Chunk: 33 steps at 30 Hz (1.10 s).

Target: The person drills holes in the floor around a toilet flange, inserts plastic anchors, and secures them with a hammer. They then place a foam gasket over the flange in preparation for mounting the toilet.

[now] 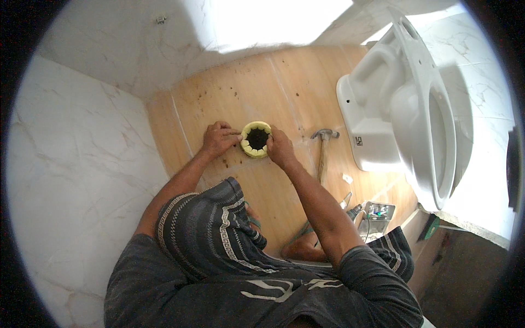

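Note:
On the tan floor ahead of me lies a pale yellow toilet wax ring [245,148], its notched inner edge bent in around a dark hole [256,138]. My left hand [220,140] rests at the ring's left side, fingers bent and thumb and fingertip against the rim. On the opposite side my right hand [280,146] grips the rim between thumb and curled fingers, its fingertips partly hidden. A claw hammer [324,150] with a wooden handle lies to the right of my right hand, head pointing away from me.
A white ceramic toilet bowl [377,136] occupies the right side. Near my right knee sit a grey tray [389,209] of small parts and a dark tool [354,211] with a cable. Marble-patterned walls [82,164] close in the left and far sides. Dirt crumbs dot the floor.

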Tool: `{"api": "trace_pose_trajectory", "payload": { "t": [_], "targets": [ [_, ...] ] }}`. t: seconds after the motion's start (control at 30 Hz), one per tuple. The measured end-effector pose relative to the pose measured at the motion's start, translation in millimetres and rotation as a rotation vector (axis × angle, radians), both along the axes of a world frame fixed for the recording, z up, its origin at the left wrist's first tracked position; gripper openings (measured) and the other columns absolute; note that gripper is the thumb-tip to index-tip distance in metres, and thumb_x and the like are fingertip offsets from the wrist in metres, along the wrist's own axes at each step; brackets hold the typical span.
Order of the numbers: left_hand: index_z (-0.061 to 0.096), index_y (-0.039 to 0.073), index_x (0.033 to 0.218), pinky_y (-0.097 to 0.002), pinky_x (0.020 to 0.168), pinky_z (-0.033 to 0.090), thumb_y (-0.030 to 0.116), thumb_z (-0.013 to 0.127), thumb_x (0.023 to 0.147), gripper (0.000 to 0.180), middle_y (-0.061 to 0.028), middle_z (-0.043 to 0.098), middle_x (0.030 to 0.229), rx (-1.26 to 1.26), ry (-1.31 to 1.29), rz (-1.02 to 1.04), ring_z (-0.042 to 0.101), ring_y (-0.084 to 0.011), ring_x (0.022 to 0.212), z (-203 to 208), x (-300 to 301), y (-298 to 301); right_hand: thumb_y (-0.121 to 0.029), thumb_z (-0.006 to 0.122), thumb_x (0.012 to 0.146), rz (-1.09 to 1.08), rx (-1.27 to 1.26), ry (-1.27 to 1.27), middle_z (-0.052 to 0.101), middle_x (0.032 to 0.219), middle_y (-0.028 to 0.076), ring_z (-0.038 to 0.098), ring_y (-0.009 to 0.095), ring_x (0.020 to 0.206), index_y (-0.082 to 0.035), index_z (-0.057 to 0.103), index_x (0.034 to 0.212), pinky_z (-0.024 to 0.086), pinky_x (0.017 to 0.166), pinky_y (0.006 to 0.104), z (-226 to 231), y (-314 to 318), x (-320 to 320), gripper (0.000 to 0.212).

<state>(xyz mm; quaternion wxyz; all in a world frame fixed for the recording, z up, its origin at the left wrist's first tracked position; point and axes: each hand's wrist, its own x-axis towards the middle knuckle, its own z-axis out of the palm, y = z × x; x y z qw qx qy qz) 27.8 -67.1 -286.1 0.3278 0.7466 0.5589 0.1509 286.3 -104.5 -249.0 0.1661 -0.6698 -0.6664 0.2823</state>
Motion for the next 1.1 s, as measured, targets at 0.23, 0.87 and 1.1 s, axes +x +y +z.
{"api": "trace_pose_trajectory", "payload": {
  "t": [0.23,0.87,1.1],
  "targets": [
    [0.050,0.003,0.145,-0.0472,0.106,0.050,0.046,0.047,0.108,0.057,-0.0148,0.063,0.132,-1.116,-1.409,0.242,0.062,-0.0291,0.124,42.7,29.2,15.6,-0.007,0.055,0.100,-0.167,0.241,0.417,0.068,0.100,0.016,0.068,0.024,0.080,0.002,0.056,0.135,0.058,0.074,0.0383,40.9,-8.4,-0.6,0.036],
    [0.061,0.000,0.114,-0.0324,0.076,0.055,0.023,0.065,0.097,0.029,-0.0065,0.066,0.094,-0.570,-1.473,-0.271,0.065,-0.0161,0.083,444.5,44.2,40.8,-0.015,0.072,0.097,0.115,0.112,1.045,0.071,0.091,0.010,0.065,0.014,0.072,0.001,0.068,0.103,0.056,0.065,0.0290,436.7,81.3,42.2,0.017],
    [0.061,0.002,0.112,-0.0320,0.081,0.058,0.013,0.081,0.087,0.033,-0.0124,0.073,0.104,0.266,-0.992,-0.033,0.071,-0.0192,0.093,441.3,97.9,-36.8,-0.015,0.069,0.099,-0.229,0.443,0.771,0.070,0.098,0.011,0.065,0.013,0.080,0.001,0.066,0.106,0.056,0.070,0.0296,428.9,-37.0,36.3,0.018]
  ]
}}
